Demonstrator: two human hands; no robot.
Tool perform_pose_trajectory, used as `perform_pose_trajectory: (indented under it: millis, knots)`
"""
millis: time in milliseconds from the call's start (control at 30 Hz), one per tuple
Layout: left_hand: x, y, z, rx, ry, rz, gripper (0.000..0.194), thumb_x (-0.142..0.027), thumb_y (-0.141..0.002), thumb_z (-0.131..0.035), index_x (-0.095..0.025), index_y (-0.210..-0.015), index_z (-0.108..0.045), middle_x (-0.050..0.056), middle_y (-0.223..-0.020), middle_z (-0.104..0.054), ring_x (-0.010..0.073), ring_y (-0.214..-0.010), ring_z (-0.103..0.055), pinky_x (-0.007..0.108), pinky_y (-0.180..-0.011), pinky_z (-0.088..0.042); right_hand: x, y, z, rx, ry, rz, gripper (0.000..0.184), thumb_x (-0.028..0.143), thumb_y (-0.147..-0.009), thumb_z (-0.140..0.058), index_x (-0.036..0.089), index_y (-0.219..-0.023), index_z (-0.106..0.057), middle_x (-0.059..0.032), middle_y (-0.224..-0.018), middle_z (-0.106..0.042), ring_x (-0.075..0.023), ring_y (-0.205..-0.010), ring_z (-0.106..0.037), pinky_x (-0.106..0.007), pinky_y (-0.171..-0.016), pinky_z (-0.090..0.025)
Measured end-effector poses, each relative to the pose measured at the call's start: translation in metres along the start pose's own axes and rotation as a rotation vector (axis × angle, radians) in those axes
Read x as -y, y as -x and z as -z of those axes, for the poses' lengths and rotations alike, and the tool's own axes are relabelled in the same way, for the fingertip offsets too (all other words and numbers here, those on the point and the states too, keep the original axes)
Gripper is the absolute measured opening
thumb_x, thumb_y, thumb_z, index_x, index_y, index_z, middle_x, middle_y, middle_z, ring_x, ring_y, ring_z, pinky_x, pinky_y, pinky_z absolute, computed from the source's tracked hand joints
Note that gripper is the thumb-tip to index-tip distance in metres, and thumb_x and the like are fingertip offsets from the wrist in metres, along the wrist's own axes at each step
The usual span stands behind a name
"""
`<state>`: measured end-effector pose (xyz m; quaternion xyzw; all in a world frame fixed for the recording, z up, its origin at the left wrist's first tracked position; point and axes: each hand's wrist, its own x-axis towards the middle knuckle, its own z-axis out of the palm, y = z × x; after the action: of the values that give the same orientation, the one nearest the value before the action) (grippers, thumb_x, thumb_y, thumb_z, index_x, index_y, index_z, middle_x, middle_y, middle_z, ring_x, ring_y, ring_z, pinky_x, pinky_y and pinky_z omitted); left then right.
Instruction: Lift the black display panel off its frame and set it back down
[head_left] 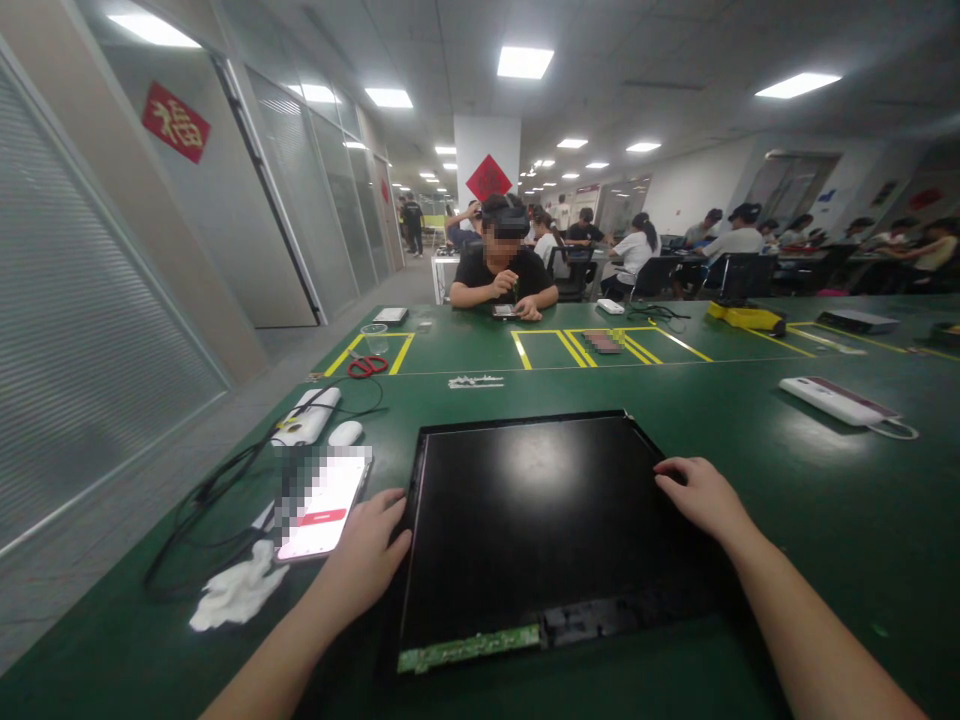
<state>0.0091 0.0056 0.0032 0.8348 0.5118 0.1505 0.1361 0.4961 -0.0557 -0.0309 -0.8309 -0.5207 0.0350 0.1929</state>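
Note:
A flat black display panel (536, 520) lies on the green table (825, 520) in front of me, with a green circuit strip (469, 650) along its near edge. My left hand (367, 555) rests against the panel's left edge, fingers curled loosely on the rim. On the panel's right edge sits my right hand (694, 492), its fingers laid over the border. Neither hand lifts the panel.
A lit phone (326, 515) lies left of the panel, beside a crumpled white cloth (236, 592), black cables (210, 500), a white mouse (345, 433) and red scissors (367, 366). A white device (840, 400) lies at right. A seated person (504, 270) works across the table.

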Motion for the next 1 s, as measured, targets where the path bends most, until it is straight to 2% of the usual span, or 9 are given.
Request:
perform_pose_trajectory:
  millis: [133,200,333,433,533,633,733,867,1000]
  knots:
    - [-0.006,0.001,0.005,-0.082,0.248,0.035,0.043,-0.025,-0.082,-0.049,-0.015,-0.115,-0.075,0.017,-0.129,-0.068,0.0335,-0.121,-0.062,0.05,-0.108,-0.046,0.001,0.0,0.003,0.013,0.001,-0.018,0.031,0.035,-0.085,-0.057,0.022,-0.102,-0.079,-0.0129,-0.11,-0.066,-0.0276,-0.103,-0.065,-0.037,-0.091,-0.049]
    - [-0.01,0.003,0.009,-0.13,0.417,0.101,0.042,-0.03,-0.082,-0.053,-0.019,-0.116,-0.075,0.013,-0.131,-0.069,0.0342,-0.124,-0.061,0.05,-0.108,-0.045,0.001,-0.001,0.004,0.021,0.002,-0.028,0.031,0.036,-0.086,-0.057,0.022,-0.103,-0.078,-0.0131,-0.112,-0.065,-0.0279,-0.103,-0.065,-0.038,-0.091,-0.049]
    - [-0.019,0.006,0.017,-0.106,0.823,0.269,0.046,-0.04,-0.082,-0.066,-0.019,-0.122,-0.074,0.01,-0.127,-0.073,0.0355,-0.126,-0.061,0.046,-0.107,-0.047,0.0,-0.001,0.004,0.019,0.003,-0.033,0.032,0.036,-0.086,-0.056,0.022,-0.103,-0.078,-0.0128,-0.111,-0.065,-0.0278,-0.102,-0.065,-0.038,-0.089,-0.05]
    - [-0.024,0.008,0.017,-0.037,1.144,0.381,0.059,-0.039,-0.077,-0.076,-0.018,-0.132,-0.068,0.011,-0.118,-0.077,0.0327,-0.111,-0.071,0.041,-0.099,-0.053,0.0,0.0,0.004,0.017,0.008,-0.028,0.032,0.036,-0.086,-0.055,0.022,-0.103,-0.078,-0.013,-0.111,-0.065,-0.028,-0.102,-0.065,-0.038,-0.089,-0.05]
    - [-0.031,0.008,0.016,0.002,1.365,0.547,0.072,-0.027,-0.076,-0.079,-0.02,-0.144,-0.056,0.011,-0.102,-0.081,0.0302,-0.089,-0.077,0.039,-0.08,-0.061,0.002,0.001,0.005,0.017,0.021,-0.035,0.032,0.037,-0.086,-0.055,0.022,-0.103,-0.078,-0.0131,-0.111,-0.065,-0.0285,-0.103,-0.064,-0.038,-0.089,-0.049]
    - [-0.04,0.009,0.016,-0.055,1.448,0.654,0.071,-0.014,-0.08,-0.072,-0.02,-0.148,-0.051,0.011,-0.091,-0.082,0.0277,-0.075,-0.078,0.036,-0.067,-0.063,0.002,0.002,0.006,0.016,0.039,-0.039,0.032,0.037,-0.086,-0.055,0.022,-0.103,-0.078,-0.013,-0.111,-0.065,-0.0286,-0.104,-0.064,-0.039,-0.091,-0.049]
    - [-0.049,0.009,0.019,-0.103,1.497,0.689,0.064,-0.008,-0.085,-0.065,-0.019,-0.147,-0.052,0.011,-0.088,-0.081,0.0258,-0.07,-0.078,0.034,-0.063,-0.063,0.002,0.002,0.006,0.019,0.037,-0.046,0.032,0.037,-0.087,-0.055,0.022,-0.105,-0.077,-0.0132,-0.113,-0.064,-0.0289,-0.106,-0.063,-0.039,-0.092,-0.048]
    - [-0.054,0.008,0.021,-0.167,1.481,0.746,0.055,-0.008,-0.089,-0.061,-0.019,-0.143,-0.056,0.01,-0.085,-0.081,0.0243,-0.067,-0.078,0.03,-0.057,-0.062,0.002,0.002,0.006,0.02,0.029,-0.044,0.032,0.036,-0.087,-0.055,0.022,-0.105,-0.077,-0.0131,-0.111,-0.065,-0.0287,-0.104,-0.063,-0.039,-0.093,-0.048]
    - [-0.053,0.007,0.017,-0.177,1.5,0.75,0.053,-0.011,-0.091,-0.061,-0.02,-0.143,-0.055,0.011,-0.088,-0.081,0.0245,-0.071,-0.078,0.031,-0.061,-0.063,0.003,0.002,0.007,0.017,0.035,-0.033,0.032,0.035,-0.086,-0.055,0.022,-0.104,-0.078,-0.0131,-0.108,-0.065,-0.0279,-0.101,-0.064,-0.038,-0.092,-0.049]
